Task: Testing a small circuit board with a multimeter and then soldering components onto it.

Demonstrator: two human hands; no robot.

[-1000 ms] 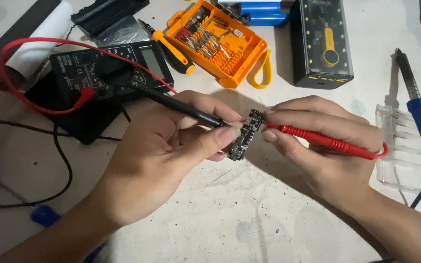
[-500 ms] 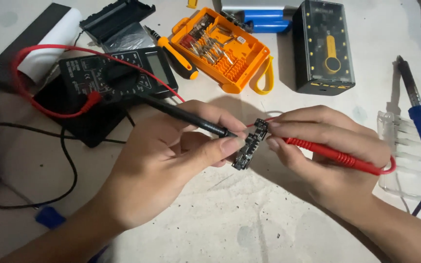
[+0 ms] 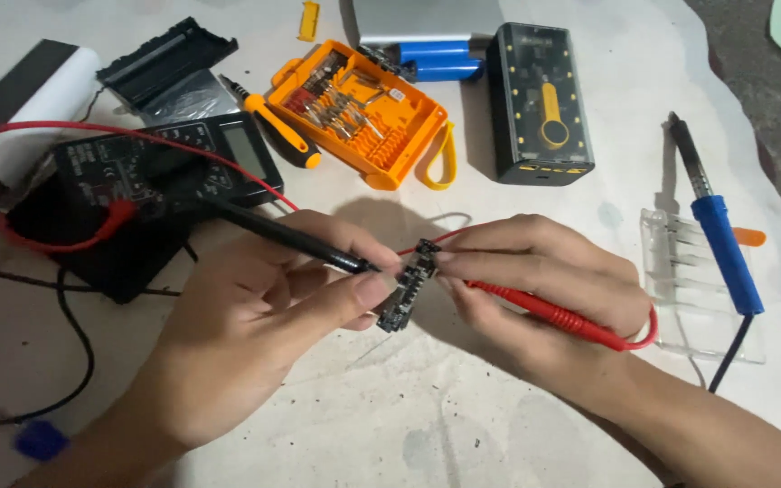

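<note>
left hand (image 3: 255, 316): fingers pinched | right hand (image 3: 544, 280): fingers pinched, fingertips nearly meeting

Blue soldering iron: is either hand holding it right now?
No, the blue soldering iron lies on the table beside the right hand, which holds the red probe.

A small circuit board (image 3: 406, 296), matt black with tiny dull components, sits between two plastic test probes: a black probe (image 3: 286, 238) with a slight sheen and a red probe (image 3: 549, 313), ribbed and semi-glossy, on smooth rubbery leads. The work surface (image 3: 381, 425) looks like pale, rough stone or concrete, speckled with grit. Behind, a matt black plastic multimeter (image 3: 151, 172) carries a grey glass-like screen. An orange plastic bit case (image 3: 359, 113) holds shiny metal bits. The dark power bank shell (image 3: 538, 104) is glossy, translucent plastic. A soldering iron (image 3: 716, 230) has a smooth blue plastic handle and dull dark metal shaft, lying over a clear plastic tray (image 3: 680, 280).
</note>
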